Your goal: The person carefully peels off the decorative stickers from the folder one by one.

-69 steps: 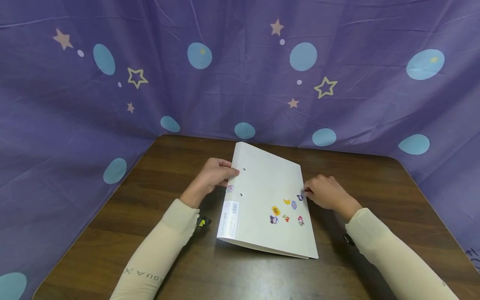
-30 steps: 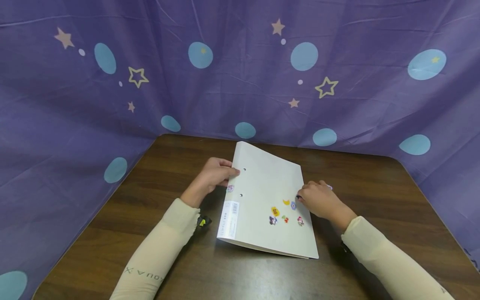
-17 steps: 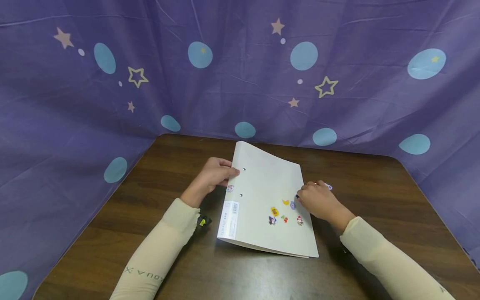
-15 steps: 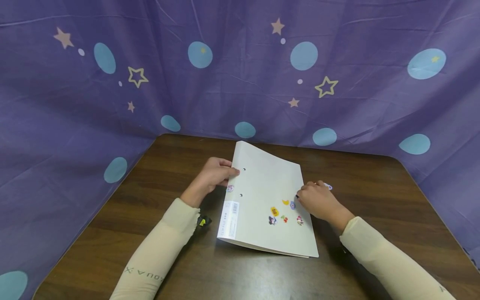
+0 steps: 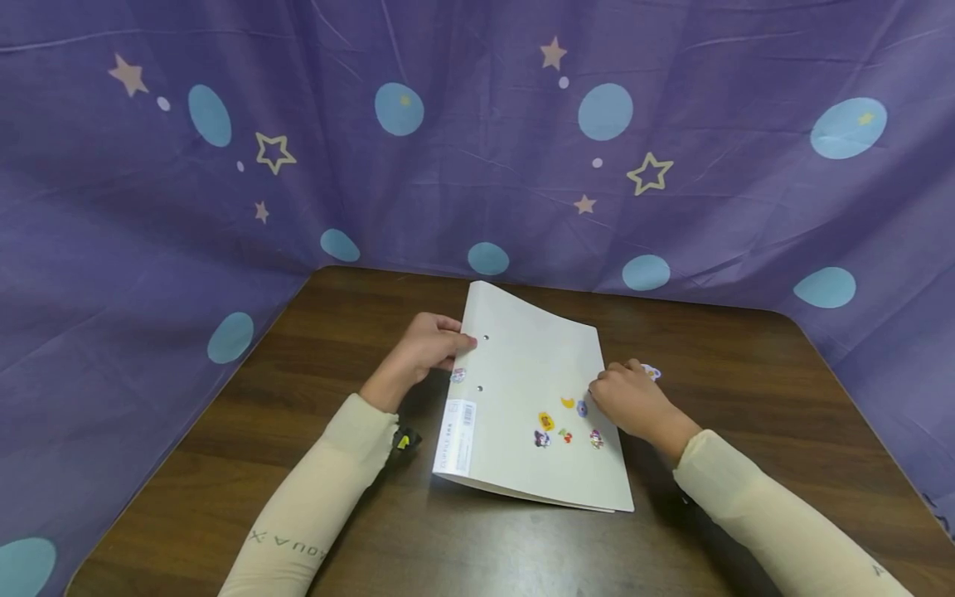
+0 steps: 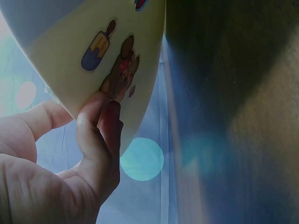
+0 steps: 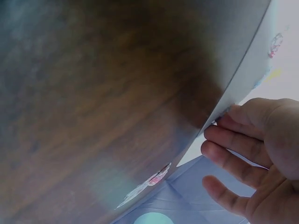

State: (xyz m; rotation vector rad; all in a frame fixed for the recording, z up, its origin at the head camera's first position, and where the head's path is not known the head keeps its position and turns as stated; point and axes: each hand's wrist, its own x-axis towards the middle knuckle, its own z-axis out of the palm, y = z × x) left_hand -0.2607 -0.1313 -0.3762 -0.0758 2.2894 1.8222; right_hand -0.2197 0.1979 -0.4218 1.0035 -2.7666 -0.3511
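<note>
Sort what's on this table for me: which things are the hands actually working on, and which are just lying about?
In hand:
- white folder, left hand gripping its spine edge
- small stickers on its cover, right hand at the cover's right edge

Lying about:
- loose sticker on the table, just beyond the right hand
- purple star-print cloth behind

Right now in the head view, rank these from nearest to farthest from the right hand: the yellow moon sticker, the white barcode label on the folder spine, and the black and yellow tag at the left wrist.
1. Yellow moon sticker: just left of the right hand, on the cover.
2. White barcode label: on the folder's left spine.
3. Black and yellow tag: beyond the spine, at the left wrist.
</note>
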